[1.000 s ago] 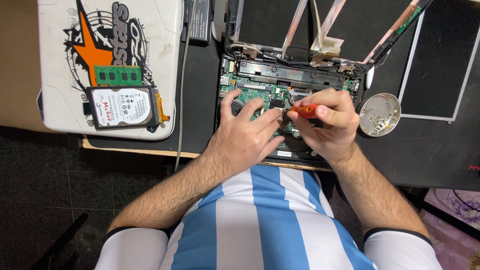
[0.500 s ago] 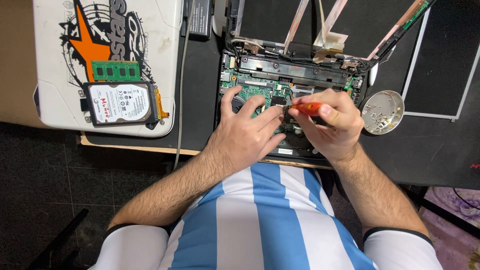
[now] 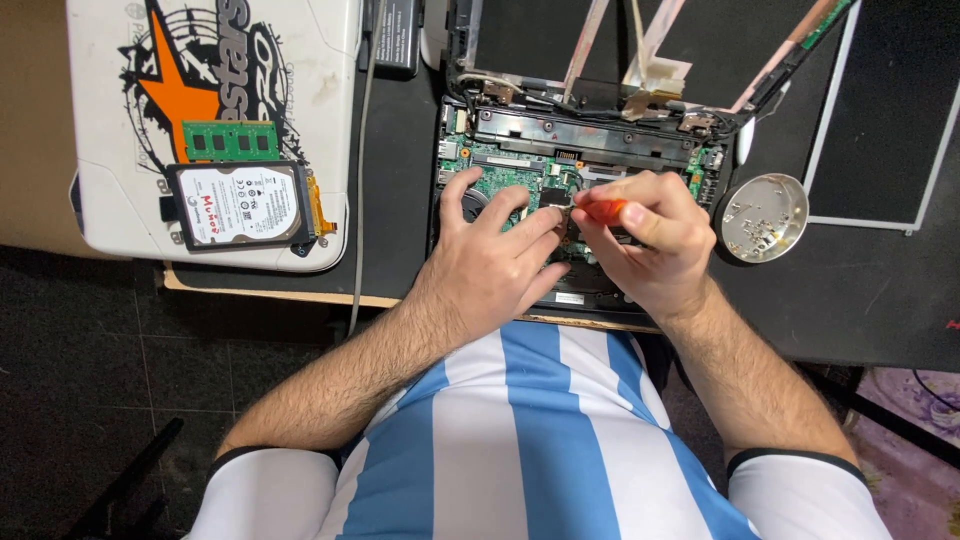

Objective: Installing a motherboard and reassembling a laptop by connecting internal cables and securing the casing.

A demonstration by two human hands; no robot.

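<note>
An opened laptop base (image 3: 590, 135) with a green circuit board (image 3: 500, 165) lies on the dark table in front of me. My left hand (image 3: 490, 265) rests flat on the board, fingers spread over the fan and chip area. My right hand (image 3: 650, 245) grips a screwdriver with an orange-red handle (image 3: 605, 211), its tip pointing down at the board between my two hands. The tip itself is hidden by my fingers.
A small round metal dish (image 3: 765, 217) with several screws sits right of the laptop. On the left, a white laptop lid (image 3: 110, 120) with a sticker carries a green memory stick (image 3: 232, 141) and a hard drive (image 3: 240, 205). A grey cable (image 3: 362, 150) runs beside it. Detached screen bezel parts (image 3: 880, 110) lie far right.
The camera view has shifted slightly. Both hands stay on the board in almost the same place, the right one still working the screwdriver.
</note>
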